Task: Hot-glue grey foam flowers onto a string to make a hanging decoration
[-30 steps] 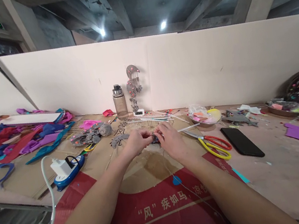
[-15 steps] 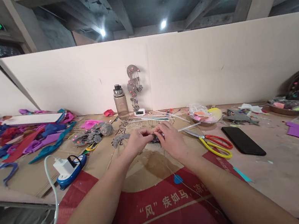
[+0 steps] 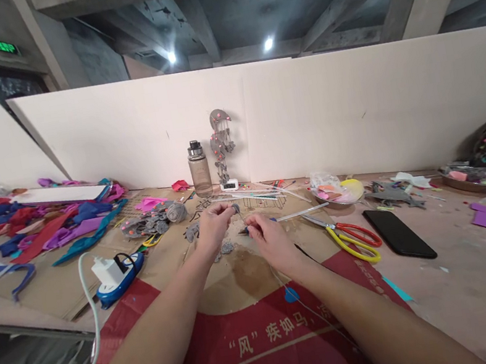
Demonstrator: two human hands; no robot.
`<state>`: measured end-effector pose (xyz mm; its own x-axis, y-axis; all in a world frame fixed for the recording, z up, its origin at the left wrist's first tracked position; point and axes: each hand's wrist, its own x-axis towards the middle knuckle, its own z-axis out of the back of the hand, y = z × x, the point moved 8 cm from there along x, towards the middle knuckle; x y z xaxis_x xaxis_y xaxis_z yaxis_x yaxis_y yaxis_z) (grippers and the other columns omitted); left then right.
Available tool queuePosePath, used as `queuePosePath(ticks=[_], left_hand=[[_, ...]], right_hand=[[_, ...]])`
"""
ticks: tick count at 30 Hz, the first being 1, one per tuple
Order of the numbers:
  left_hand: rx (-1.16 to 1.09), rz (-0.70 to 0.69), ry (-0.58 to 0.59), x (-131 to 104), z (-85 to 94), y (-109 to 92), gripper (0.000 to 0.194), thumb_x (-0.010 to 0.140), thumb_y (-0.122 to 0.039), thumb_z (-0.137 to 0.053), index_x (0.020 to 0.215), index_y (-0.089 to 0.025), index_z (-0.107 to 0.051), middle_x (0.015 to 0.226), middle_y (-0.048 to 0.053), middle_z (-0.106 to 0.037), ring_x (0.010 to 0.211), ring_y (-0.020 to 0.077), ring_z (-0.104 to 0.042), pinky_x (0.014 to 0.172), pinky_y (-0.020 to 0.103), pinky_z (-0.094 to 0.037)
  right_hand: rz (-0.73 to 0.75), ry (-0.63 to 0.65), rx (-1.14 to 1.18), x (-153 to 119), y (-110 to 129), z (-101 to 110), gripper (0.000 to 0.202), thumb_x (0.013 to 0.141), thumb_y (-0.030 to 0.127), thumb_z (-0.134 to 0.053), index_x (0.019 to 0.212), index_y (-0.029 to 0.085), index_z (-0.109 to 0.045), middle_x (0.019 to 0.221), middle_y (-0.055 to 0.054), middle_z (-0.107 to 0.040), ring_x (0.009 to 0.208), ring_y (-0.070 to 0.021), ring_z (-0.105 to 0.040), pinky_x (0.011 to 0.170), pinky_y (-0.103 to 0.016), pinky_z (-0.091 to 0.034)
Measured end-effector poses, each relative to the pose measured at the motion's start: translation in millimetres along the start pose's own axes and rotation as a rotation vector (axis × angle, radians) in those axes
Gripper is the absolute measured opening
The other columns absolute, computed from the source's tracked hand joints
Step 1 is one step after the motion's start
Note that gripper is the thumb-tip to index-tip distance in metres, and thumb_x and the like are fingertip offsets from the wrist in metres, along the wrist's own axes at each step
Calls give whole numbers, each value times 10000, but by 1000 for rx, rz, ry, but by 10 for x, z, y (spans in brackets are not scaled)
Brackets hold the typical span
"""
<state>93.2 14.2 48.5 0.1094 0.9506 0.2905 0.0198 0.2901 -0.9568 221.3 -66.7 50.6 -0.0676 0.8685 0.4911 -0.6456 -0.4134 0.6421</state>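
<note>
My left hand (image 3: 214,228) pinches a small grey piece (image 3: 235,208), perhaps felt, over the cardboard. A short stretch of thread (image 3: 240,215) runs from it to my right hand (image 3: 268,237), whose fingertips are closed on the thread. A longer thin grey cord (image 3: 312,308) trails from below my right hand across the red printed part. Under that hand lies what looks like a glue gun, mostly hidden, its dark tip (image 3: 243,231) showing and a clear glue stick (image 3: 305,212) behind it. Small grey scraps (image 3: 226,247) lie beside my left wrist.
Red-and-yellow-handled scissors (image 3: 354,241) and a black phone (image 3: 399,234) lie on the right. A bottle (image 3: 200,171) and a grey hanging ornament (image 3: 222,138) stand by the white board. At left are a blue power strip (image 3: 121,278) and coloured fabric (image 3: 71,221).
My hands have drawn apart, the left slightly up, exposing the grey piece and thread between them. The dark tool tip and grey scraps now show. The view has shifted slightly.
</note>
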Motion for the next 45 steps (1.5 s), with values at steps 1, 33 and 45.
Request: queuePosePath(ticks=[1,33,45], left_hand=[[-49,9,-22,9,26,0,183,647,-331,-647,656,-165,-570,497,-67,-415,443,57,-331,443,218,-225],[-964,23,-158,399,700,-109,81,689,-129,-672,688,-122,-591,522,-56,-475,388,15,-370,346,131,-255],[-979,0,-469,470,1253,106,161,770,-82,-584,626,-145,-548,481,-53,-463,358,20,-366,338,128,-240]], right_hand=[[26,11,-8,-10,33,-19,168,903,184,-403,982,183,-551,910,-56,-648,829,-172,-573,775,-298,-419],[-447,442,766,-149,50,-202,439,872,587,-493,1046,188,-548,991,-85,-651,775,-132,-608,746,-302,-503],[-614,844,333,-1172,227,490,363,881,524,-505,873,163,-541,690,40,-500,567,-73,-545,580,-208,-424]])
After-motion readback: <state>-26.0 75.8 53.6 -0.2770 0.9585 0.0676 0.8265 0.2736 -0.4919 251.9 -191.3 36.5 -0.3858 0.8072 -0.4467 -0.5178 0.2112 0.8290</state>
